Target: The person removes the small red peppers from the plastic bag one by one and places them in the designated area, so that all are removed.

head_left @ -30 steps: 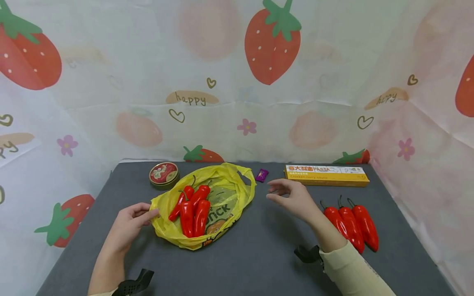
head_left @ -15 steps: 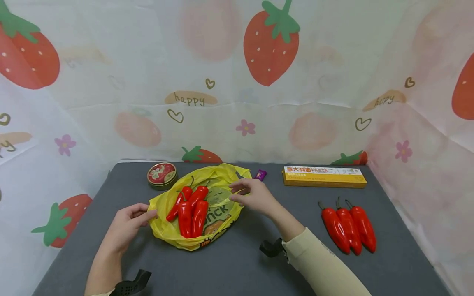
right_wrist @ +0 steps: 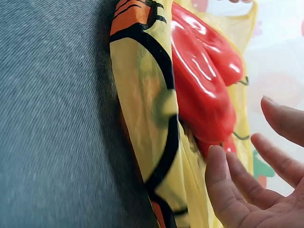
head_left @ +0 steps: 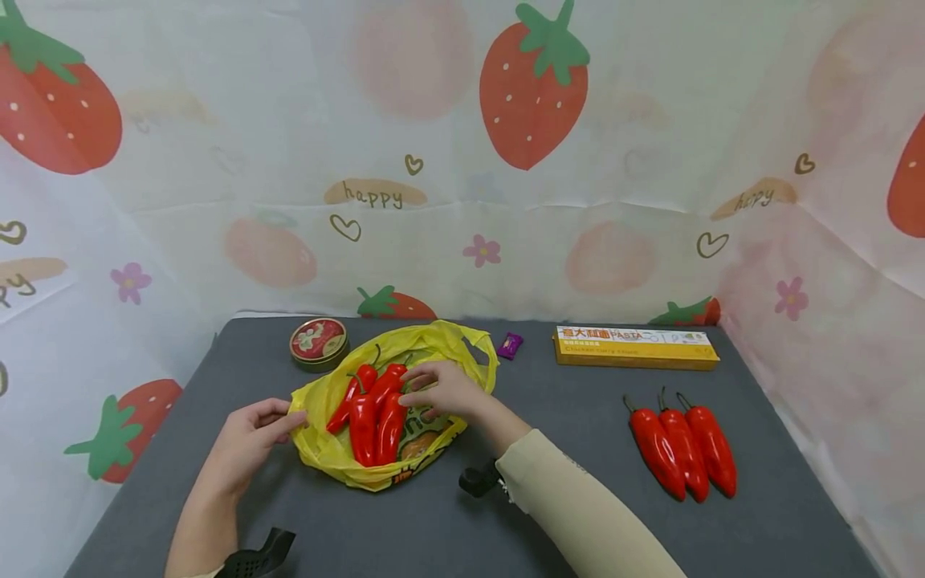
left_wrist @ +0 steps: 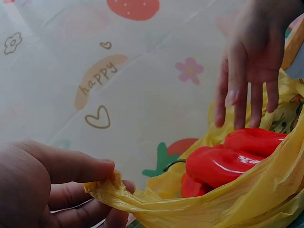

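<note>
A yellow plastic bag (head_left: pixel 328 466) lies spread on the dark table with several red chili peppers (head_left: pixel 364 425) inside. My left hand (head_left: pixel 251 437) pinches the bag's left rim between thumb and fingers; the left wrist view shows the gathered plastic edge (left_wrist: pixel 111 190) in that grip. Over the bag's right part, my right hand (head_left: pixel 444 391) reaches in with its fingers apart, close to the rightmost peppers. In the right wrist view its fingertips are beside the pepper tips, and nothing is held; whether they touch a pepper I cannot tell.
Three more red peppers (head_left: pixel 682 449) lie side by side on the right of the table. A yellow pasta box (head_left: pixel 636 349) stands at the back right, a purple wrapped candy (head_left: pixel 510 346) behind the bag, and a round red-lidded tin (head_left: pixel 319 343) at the back left.
My right hand has moved left, from beside the pasta box to over the peppers in the bag. My left hand keeps its hold on the rim.
</note>
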Action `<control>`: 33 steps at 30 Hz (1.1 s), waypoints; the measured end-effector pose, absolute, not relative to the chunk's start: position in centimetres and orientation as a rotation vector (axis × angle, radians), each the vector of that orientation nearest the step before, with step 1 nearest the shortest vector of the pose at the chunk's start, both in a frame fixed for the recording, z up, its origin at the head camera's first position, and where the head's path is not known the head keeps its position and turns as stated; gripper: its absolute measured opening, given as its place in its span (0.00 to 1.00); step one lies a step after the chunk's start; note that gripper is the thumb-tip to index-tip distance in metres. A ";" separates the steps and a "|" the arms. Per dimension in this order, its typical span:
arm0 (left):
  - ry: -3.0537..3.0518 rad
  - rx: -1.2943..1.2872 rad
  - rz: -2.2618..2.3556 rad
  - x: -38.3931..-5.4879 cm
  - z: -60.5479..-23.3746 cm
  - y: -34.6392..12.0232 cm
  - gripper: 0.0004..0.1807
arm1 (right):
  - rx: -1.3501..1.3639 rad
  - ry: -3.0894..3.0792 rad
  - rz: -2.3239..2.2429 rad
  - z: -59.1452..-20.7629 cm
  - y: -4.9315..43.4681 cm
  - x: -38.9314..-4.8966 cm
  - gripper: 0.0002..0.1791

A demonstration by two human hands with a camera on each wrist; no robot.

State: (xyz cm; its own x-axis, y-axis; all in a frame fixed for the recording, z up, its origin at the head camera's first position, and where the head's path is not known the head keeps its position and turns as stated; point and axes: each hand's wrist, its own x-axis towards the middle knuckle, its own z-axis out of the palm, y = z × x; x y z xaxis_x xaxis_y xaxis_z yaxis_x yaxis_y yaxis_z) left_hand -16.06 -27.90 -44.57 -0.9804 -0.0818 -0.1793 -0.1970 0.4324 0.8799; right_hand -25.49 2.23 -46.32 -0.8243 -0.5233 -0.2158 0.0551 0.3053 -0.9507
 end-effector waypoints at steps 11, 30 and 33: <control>2.567 -0.259 1.592 -16.1 -44.6 -27.7 0.24 | -0.361 2.114 -1.395 -47.5 0.7 -26.2 0.21; 2.556 -0.250 1.596 -16.2 -44.9 -27.6 0.25 | -0.354 2.061 -1.456 -46.6 1.0 -26.2 0.19; 2.560 -0.249 1.591 -16.2 -44.9 -27.5 0.25 | -0.341 2.035 -1.516 -46.5 1.2 -26.3 0.18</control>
